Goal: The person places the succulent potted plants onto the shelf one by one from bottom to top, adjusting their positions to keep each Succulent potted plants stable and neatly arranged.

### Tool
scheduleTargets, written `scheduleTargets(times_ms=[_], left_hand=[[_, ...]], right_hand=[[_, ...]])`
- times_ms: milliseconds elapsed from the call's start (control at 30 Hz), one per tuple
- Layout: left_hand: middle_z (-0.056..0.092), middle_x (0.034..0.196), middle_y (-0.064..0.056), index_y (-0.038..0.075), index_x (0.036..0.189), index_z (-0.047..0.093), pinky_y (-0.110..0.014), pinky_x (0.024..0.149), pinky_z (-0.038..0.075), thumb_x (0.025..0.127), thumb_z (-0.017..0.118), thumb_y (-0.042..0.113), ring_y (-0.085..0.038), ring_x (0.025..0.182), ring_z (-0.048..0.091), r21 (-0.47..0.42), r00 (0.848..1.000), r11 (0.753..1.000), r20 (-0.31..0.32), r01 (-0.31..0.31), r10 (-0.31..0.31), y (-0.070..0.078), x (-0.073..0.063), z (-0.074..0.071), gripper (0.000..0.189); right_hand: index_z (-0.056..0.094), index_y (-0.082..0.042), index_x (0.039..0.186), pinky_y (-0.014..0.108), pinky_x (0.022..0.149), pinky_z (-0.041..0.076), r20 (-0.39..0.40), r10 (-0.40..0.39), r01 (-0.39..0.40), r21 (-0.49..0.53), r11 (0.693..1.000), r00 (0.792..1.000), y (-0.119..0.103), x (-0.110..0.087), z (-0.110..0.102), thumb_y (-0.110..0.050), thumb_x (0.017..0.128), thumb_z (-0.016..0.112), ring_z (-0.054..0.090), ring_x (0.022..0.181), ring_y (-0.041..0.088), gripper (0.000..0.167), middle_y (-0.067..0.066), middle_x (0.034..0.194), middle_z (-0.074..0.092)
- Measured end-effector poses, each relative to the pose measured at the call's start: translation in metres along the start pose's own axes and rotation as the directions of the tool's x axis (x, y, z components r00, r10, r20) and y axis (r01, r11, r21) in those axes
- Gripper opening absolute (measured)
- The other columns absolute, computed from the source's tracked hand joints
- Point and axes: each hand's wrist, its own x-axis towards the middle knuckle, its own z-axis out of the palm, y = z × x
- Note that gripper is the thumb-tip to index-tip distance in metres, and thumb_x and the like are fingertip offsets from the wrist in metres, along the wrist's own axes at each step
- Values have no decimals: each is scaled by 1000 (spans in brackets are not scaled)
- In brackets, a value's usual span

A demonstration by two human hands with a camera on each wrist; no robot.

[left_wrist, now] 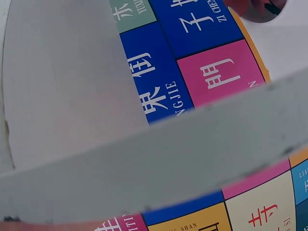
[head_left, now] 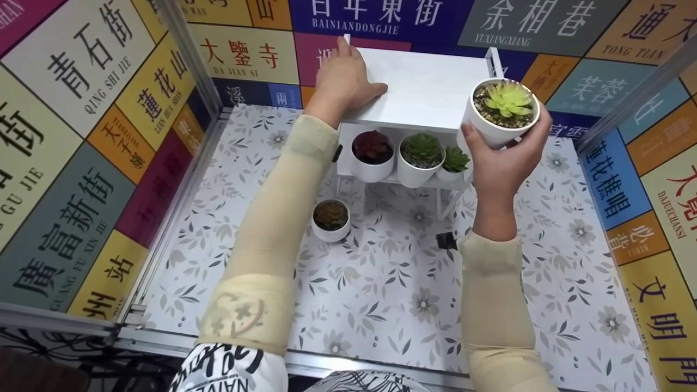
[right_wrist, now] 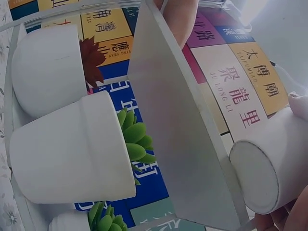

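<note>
My left hand [head_left: 343,76] rests on the left end of the top board of a white two-tier shelf [head_left: 435,81], its thumb spread over the surface and its fingers by the end post. In my right hand [head_left: 503,163], a white pot with a yellow-green succulent [head_left: 503,106] is gripped from below, thumb in front. It is beside the board's right end. In the right wrist view, this white pot [right_wrist: 257,175] shows its base close to the board's edge; only some fingers [right_wrist: 284,214] appear. The left wrist view shows mostly the board's underside [left_wrist: 67,91].
Below the top board, the lower tier carries a dark-red succulent [head_left: 373,156], a green succulent [head_left: 420,158] and a smaller green one [head_left: 454,163]. A brownish potted succulent [head_left: 331,220] stands on the flowered tabletop [head_left: 392,283]. Printed wall panels [head_left: 92,71] enclose the sides and back.
</note>
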Motion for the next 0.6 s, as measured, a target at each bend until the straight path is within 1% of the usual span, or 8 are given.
scheduleTargets(times_ms=[233, 367, 500, 600], left_hand=[[-10, 177, -23, -3, 168, -1, -45, 138, 8, 98, 46, 76, -36, 167, 9, 11, 1000, 1000, -3, -6, 6, 0, 0, 0, 115], [-10, 178, -23, -3, 168, -2, -44, 138, 9, 98, 47, 76, -36, 167, 9, 8, 1000, 1000, -8, -3, 3, -1, 0, 0, 116], [-10, 178, -22, -3, 168, -2, -44, 138, 9, 98, 47, 75, -36, 167, 9, 3, 1000, 1000, -8, -2, 2, 0, 0, 0, 116], [-10, 178, -23, -3, 168, -2, -44, 138, 9, 98, 47, 76, -36, 167, 10, 5, 1000, 1000, -8, -4, 4, 0, 0, 0, 115]], right_hand=[[47, -1, 151, 30, 114, 49, 6, 15, -15, -41, 999, 1000, 6, 5, 2, -18, 68, 99, 54, 137, 19, 100, 10, 150, 55], [47, -3, 153, 27, 115, 46, 16, 23, -22, -87, 996, 1000, 9, 9, 4, -21, 69, 99, 53, 138, 17, 100, 10, 151, 53], [44, -6, 157, 24, 115, 43, 21, 39, -36, -129, 991, 999, 14, 12, 4, -25, 69, 99, 51, 140, 14, 105, 8, 155, 50], [41, -7, 161, 24, 117, 43, 31, 41, -37, -137, 990, 999, 18, 13, 4, -29, 71, 99, 49, 143, 13, 110, 8, 158, 47]])
